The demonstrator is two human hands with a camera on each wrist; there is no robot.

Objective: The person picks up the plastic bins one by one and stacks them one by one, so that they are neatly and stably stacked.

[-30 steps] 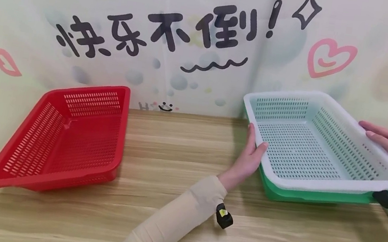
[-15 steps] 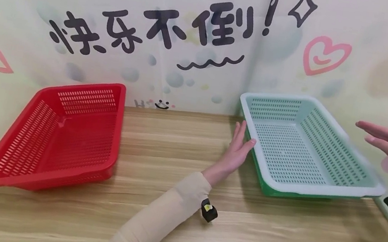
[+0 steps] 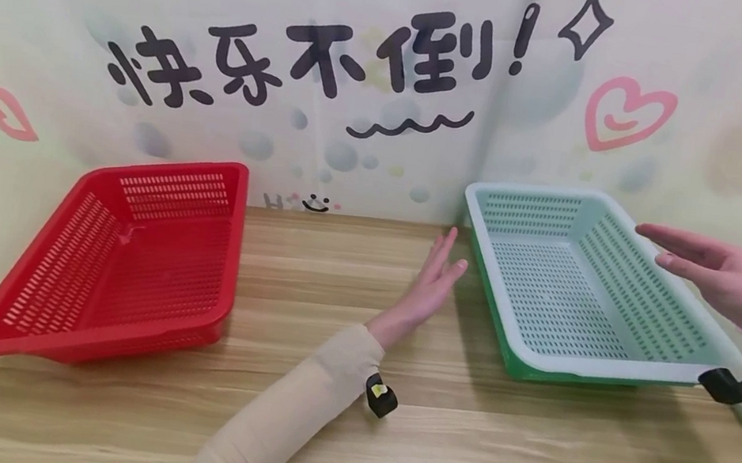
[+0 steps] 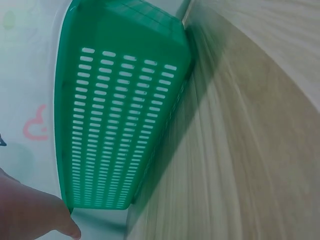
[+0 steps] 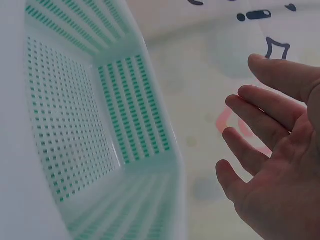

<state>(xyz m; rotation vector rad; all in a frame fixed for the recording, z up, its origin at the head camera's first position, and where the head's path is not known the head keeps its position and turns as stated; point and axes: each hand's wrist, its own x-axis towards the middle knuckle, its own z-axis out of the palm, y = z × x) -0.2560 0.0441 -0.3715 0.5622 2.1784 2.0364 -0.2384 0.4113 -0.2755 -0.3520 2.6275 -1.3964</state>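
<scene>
A white perforated basket (image 3: 609, 370) sits nested inside a green basket (image 3: 537, 374) at the right of the table. My left hand (image 3: 423, 291) is just left of the pair, its fingers straight and holding nothing. In the left wrist view, the green basket's slotted side (image 4: 127, 45) fills the upper left, and part of my left hand (image 4: 30, 210) shows at the lower left. Over the long right rim of the white basket hovers my right hand (image 3: 731, 277), fingers extended. The right wrist view shows this hand (image 5: 285, 185) apart from the white rim (image 5: 172, 145), with nothing in it.
A red perforated basket (image 3: 230, 266) stands at the left of the wooden table (image 3: 352, 261), against the walls. A printed wall covering (image 3: 325, 153) closes off the back and sides. The right side wall is close beside the nested baskets.
Both hands have let go of the white basket, which now sits lower in the green one. My left hand has drawn back leftward; the right moved away, then came back over the rim.
</scene>
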